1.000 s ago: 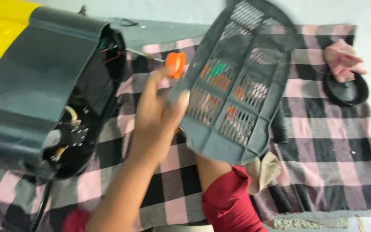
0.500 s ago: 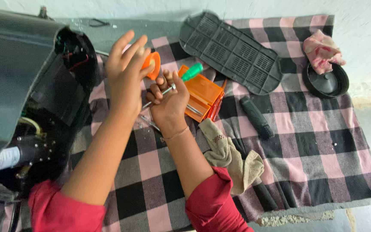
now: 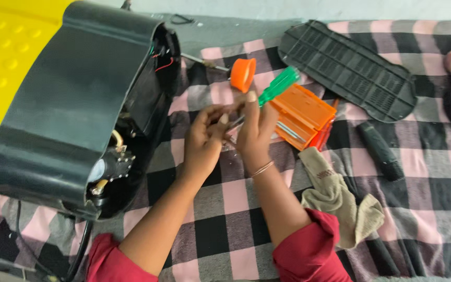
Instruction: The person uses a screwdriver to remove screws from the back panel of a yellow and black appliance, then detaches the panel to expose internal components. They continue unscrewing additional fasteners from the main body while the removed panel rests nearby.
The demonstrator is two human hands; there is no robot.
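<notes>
My right hand [image 3: 255, 130] grips a green-handled screwdriver [image 3: 279, 85] whose handle points up and to the right. My left hand [image 3: 204, 140] is beside it, its fingertips pinched on the metal shaft near the tip. Whether a small part sits between those fingers is hidden. Both hands hover over the pink-and-black checked cloth [image 3: 236, 198]. An orange cap [image 3: 242, 74] lies on the cloth just above the hands. An open orange tool case [image 3: 303, 115] sits right of my right hand.
A yellow and black machine [image 3: 63, 99] lies on its side at the left, its open base showing wires and a pump. A black grille cover [image 3: 348, 68] rests at the back right. A black handle [image 3: 379, 151] and a beige rag [image 3: 340, 201] lie to the right.
The grille cover was laid down at the back right. My left hand let go of the orange cap, which now lies on the cloth. Both hands closed on the green screwdriver.
</notes>
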